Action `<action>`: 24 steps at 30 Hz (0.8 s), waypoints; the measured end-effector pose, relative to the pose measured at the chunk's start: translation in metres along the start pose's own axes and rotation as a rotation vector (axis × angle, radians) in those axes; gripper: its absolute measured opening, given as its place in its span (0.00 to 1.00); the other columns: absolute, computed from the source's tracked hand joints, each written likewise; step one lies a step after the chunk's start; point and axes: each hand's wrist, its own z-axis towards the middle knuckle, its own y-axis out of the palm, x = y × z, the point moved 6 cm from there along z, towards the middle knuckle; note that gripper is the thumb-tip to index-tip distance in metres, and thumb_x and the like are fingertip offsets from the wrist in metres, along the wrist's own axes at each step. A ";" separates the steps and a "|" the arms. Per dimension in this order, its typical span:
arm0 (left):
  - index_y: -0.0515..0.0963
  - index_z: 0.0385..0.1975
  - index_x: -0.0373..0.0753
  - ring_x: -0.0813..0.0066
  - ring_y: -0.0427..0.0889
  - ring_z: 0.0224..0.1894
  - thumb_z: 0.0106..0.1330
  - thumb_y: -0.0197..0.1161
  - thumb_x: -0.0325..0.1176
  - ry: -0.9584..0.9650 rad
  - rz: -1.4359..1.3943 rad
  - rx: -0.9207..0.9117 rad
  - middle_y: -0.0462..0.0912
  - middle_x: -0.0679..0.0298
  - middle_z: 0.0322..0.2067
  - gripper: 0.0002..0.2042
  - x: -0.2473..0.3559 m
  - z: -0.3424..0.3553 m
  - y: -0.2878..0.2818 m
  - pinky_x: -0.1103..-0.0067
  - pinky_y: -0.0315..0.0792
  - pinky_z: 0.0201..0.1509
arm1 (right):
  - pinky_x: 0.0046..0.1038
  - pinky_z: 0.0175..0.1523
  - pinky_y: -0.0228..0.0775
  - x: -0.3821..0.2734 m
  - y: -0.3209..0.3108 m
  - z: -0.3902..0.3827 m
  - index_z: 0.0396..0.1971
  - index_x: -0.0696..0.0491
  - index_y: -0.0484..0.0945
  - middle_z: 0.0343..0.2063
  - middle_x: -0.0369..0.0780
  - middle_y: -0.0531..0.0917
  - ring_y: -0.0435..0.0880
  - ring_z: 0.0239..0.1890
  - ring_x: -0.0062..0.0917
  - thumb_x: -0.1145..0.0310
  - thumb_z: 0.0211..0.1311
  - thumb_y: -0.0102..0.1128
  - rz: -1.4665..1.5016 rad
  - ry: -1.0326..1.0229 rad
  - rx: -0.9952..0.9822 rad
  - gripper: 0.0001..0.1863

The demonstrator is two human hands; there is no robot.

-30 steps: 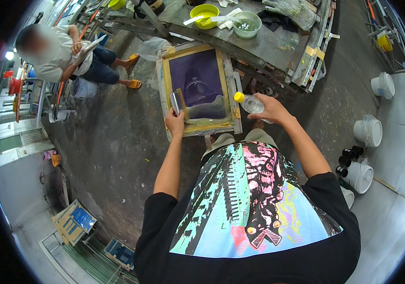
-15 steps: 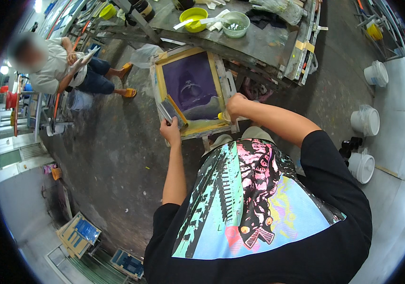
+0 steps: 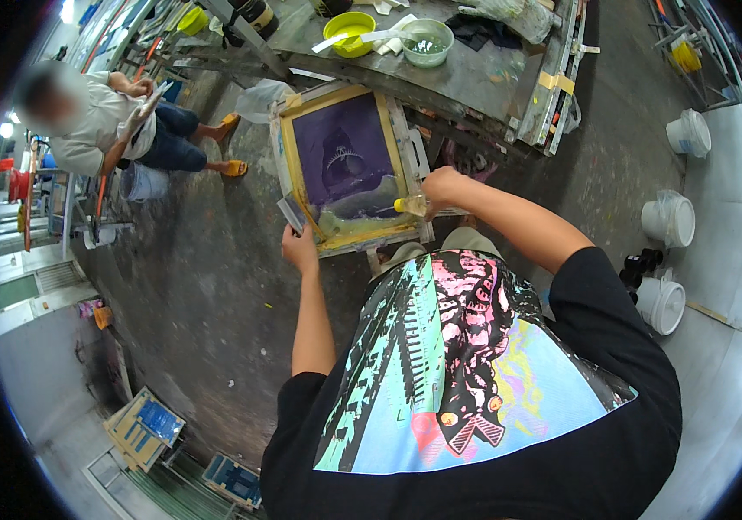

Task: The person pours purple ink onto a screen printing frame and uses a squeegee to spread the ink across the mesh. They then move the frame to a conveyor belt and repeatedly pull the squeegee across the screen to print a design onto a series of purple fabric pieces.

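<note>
A framed screen (image 3: 336,130) with purple mesh, a yellow taped border and a pale design leans at the bench edge. Grey, wet-looking material (image 3: 358,199) lies across its lower part. My left hand (image 3: 300,245) grips a metal-edged scraper (image 3: 291,211) at the frame's lower left corner. My right hand (image 3: 442,186) is closed on a clear bottle with a yellow cap (image 3: 408,205), tipped cap-first over the screen's lower right. Whether anything flows from it is too small to tell.
Above, a bench (image 3: 492,87) holds a yellow bowl (image 3: 352,43), a pale bowl (image 3: 427,52) and rags (image 3: 479,33). A person (image 3: 98,121) in sandals stands at the left by racks. White buckets (image 3: 665,221) line the right wall. Stacked frames (image 3: 145,420) stand at lower left.
My right hand has tipped the bottle over and brought it to the screen's lower right. My left hand and scraper have moved left and down to the frame's corner.
</note>
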 end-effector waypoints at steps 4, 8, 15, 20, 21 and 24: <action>0.85 0.41 0.33 0.61 0.87 0.31 0.60 0.72 0.37 0.047 -0.015 -0.050 0.88 0.55 0.29 0.15 0.007 -0.008 0.032 0.67 0.76 0.39 | 0.46 0.52 0.81 0.036 0.011 -0.036 0.55 0.50 0.83 0.43 0.47 0.89 0.89 0.47 0.43 0.29 0.47 0.72 0.193 0.035 0.214 0.44; 0.85 0.41 0.31 0.72 0.83 0.31 0.62 0.72 0.35 0.014 -0.273 -0.182 0.88 0.60 0.29 0.14 0.047 -0.025 0.081 0.71 0.74 0.38 | 0.48 0.53 0.79 0.069 -0.007 -0.078 0.61 0.49 0.74 0.43 0.52 0.87 0.87 0.47 0.50 0.30 0.47 0.72 0.472 0.040 0.485 0.48; 0.85 0.40 0.30 0.82 0.77 0.29 0.62 0.73 0.34 -0.023 -0.436 -0.427 0.87 0.66 0.28 0.13 0.097 -0.071 0.125 0.76 0.72 0.35 | 0.41 0.60 0.76 0.153 -0.090 -0.152 0.62 0.52 0.75 0.53 0.52 0.84 0.84 0.57 0.46 0.31 0.47 0.76 0.748 0.124 1.280 0.50; 0.85 0.37 0.32 0.81 0.78 0.26 0.61 0.71 0.36 0.044 -0.314 -0.347 0.84 0.65 0.23 0.12 0.058 -0.058 0.097 0.75 0.73 0.33 | 0.42 0.54 0.76 0.229 -0.095 -0.148 0.61 0.54 0.77 0.46 0.48 0.83 0.84 0.50 0.41 0.34 0.45 0.80 0.804 0.479 1.640 0.49; 0.84 0.34 0.32 0.79 0.78 0.25 0.61 0.71 0.36 0.042 -0.220 -0.294 0.84 0.64 0.23 0.12 0.044 -0.046 0.083 0.74 0.73 0.32 | 0.42 0.53 0.76 0.235 -0.094 -0.139 0.61 0.53 0.76 0.45 0.47 0.82 0.83 0.49 0.41 0.34 0.44 0.80 0.823 0.531 1.635 0.49; 0.82 0.32 0.32 0.74 0.79 0.23 0.59 0.71 0.36 0.084 -0.154 -0.159 0.83 0.61 0.21 0.12 0.034 -0.015 0.037 0.71 0.72 0.31 | 0.42 0.52 0.76 0.253 -0.086 -0.114 0.62 0.53 0.75 0.43 0.46 0.81 0.82 0.48 0.40 0.36 0.44 0.81 0.873 0.662 1.634 0.50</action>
